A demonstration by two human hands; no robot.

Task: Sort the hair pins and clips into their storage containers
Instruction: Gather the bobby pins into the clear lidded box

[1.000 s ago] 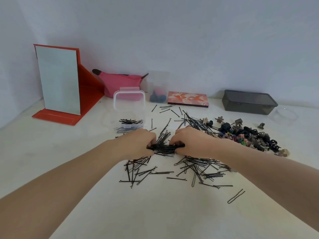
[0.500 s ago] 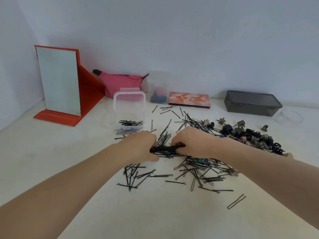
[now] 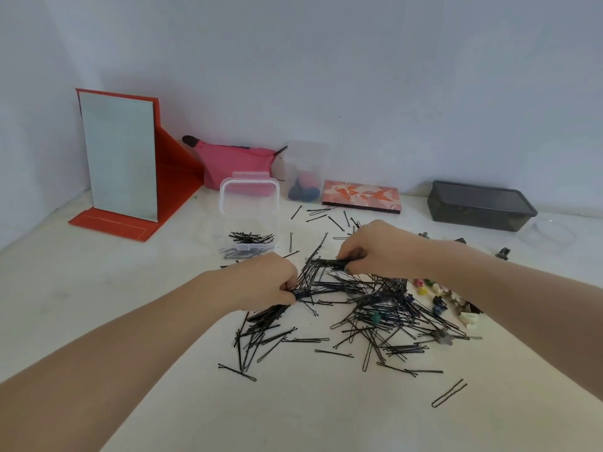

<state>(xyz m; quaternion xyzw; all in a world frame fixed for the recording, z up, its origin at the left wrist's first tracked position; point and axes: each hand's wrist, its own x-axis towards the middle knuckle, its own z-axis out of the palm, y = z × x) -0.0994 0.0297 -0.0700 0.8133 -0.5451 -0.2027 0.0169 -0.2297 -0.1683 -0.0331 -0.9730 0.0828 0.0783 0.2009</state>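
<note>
- Our left hand (image 3: 264, 282): pinching black hair pins (image 3: 359, 308) from the pile on the table (image 3: 326, 412).
- Our right hand (image 3: 375, 249): clenched on a pin bundle (image 3: 329, 263).
- Clear container (image 3: 249, 223): open behind the pile, some pins inside.

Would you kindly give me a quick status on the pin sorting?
Right hand pinching a bundle of bobby pins. Left hand closed on pins in the loose pile. Clear pin box open, partly filled. Small clips mixed into the pile.

Loose pins (image 3: 368, 314) lie mid-table; the open box (image 3: 249, 220) sits far-left of them, clips (image 3: 450, 301) to their right.
</note>
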